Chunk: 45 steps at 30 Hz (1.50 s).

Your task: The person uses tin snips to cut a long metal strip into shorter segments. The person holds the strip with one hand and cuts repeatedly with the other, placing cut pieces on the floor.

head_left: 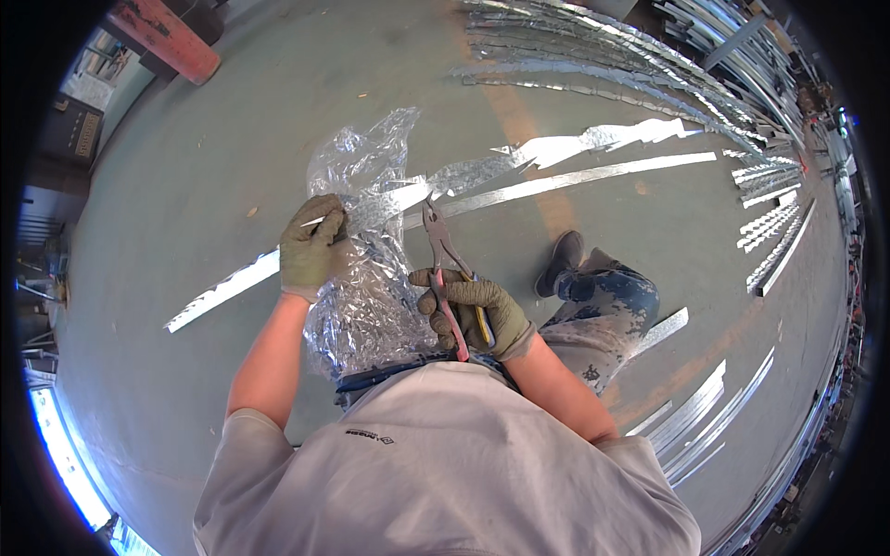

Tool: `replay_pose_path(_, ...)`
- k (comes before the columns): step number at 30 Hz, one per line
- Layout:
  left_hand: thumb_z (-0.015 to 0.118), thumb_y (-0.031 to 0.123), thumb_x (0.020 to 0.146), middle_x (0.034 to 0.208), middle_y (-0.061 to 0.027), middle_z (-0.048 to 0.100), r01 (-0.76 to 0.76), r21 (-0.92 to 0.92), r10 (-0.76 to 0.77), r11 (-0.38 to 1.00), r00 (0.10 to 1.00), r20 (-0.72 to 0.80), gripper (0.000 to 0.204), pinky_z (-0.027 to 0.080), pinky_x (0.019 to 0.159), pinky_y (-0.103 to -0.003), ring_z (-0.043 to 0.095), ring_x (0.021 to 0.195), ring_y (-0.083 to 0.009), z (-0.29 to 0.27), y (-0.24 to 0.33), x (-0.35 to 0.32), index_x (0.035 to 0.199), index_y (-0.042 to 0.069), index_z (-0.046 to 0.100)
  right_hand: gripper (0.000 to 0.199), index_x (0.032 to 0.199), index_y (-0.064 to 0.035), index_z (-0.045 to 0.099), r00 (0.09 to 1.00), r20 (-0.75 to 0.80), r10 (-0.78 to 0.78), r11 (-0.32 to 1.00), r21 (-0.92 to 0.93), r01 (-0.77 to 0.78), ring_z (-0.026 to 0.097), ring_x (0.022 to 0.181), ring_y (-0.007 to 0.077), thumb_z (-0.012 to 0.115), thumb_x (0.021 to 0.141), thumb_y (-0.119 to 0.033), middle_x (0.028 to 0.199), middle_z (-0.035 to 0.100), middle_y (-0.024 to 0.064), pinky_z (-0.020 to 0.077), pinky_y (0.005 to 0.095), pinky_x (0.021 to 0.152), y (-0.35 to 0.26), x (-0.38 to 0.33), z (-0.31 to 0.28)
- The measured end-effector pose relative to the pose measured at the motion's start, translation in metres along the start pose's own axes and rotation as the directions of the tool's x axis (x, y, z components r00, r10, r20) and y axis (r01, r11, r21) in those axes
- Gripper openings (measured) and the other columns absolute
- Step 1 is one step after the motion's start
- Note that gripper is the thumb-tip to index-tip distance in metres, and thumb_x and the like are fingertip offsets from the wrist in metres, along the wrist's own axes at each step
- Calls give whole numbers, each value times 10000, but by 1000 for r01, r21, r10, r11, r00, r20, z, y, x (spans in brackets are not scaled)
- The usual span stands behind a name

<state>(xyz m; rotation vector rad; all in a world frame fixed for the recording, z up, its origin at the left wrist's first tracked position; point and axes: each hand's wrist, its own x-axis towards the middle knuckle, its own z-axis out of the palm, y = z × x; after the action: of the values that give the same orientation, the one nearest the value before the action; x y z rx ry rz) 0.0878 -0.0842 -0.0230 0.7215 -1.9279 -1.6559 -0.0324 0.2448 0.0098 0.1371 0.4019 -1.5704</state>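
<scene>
My right hand [487, 310], in a drab green work glove, is closed round a pair of pliers [439, 243]. Their handles are red on one side and yellow and blue on the other, and the jaws point away from me, slightly parted. My left hand [312, 246], gloved alike, has its fingers curled together with a thin bright metal strip [313, 221] showing between them. Just beneath that hand runs a long shiny metal strip [227, 289]; how far the fingers grip it is hidden. Crumpled clear plastic film [366, 310] covers my left leg, beside both hands.
A jagged-edged metal strip [575, 146] and a straight one [565, 183] extend to the right. Bundles of metal strips [630, 56] lie at the far right, others [695, 408] at the near right. A red cylinder [167, 42] and dark cabinets [69, 130] stand left.
</scene>
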Motion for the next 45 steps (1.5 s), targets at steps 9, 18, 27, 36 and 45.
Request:
replay_pose_path(9, 851, 159, 1106, 1368, -116, 843, -92, 125, 72, 988, 984, 161, 286, 639, 1041, -328, 785, 1186, -172, 43, 96, 10, 1327, -22, 860, 632, 1723, 56, 489, 976, 111, -187, 982, 39, 183, 801, 857, 317, 661, 1148, -142, 1259, 771, 223, 673, 449, 714, -28, -49, 19)
replay_pose_path(18, 806, 123, 1148, 1279, -132, 871, 223, -178, -147, 958, 921, 362, 260, 667, 994, -299, 823, 1087, -162, 126, 68, 40, 1358, -28, 827, 678, 1718, 41, 481, 935, 39, -353, 933, -52, 355, 798, 893, 319, 724, 1127, -186, 1236, 755, 211, 702, 488, 710, -64, -85, 8)
replay_pose_path(27, 724, 528, 1147, 1204, -156, 870, -143, 495, -161, 857, 838, 521, 469, 614, 1025, -468, 815, 1120, -369, 117, 54, 48, 1345, 127, 865, 637, 1717, 45, 485, 944, 31, -328, 941, 104, 323, 797, 983, 329, 682, 1154, -180, 1328, 754, 211, 699, 503, 780, -54, -77, -21)
replay_pose_path(36, 694, 557, 1152, 1168, -186, 865, -247, 610, -71, 753, 891, 448, 502, 622, 996, -505, 813, 1097, -401, 124, 34, 42, 1311, 119, 882, 501, 1578, -19, 661, 851, -466, -242, 925, -376, 57, 858, 1035, 321, 787, 1132, -208, 1284, 835, 190, 719, 478, 844, -12, -70, -33)
replay_pose_path(45, 663, 622, 1139, 1169, -146, 865, -379, 614, 138, 693, 905, 403, 532, 616, 1011, -533, 799, 1129, -412, 126, 23, 37, 1302, 165, 881, 475, 1457, -43, 711, 745, -522, -415, 510, -812, -285, 741, 814, 172, 810, 1110, -352, 1060, 787, 109, 592, 343, 660, -14, -31, -6)
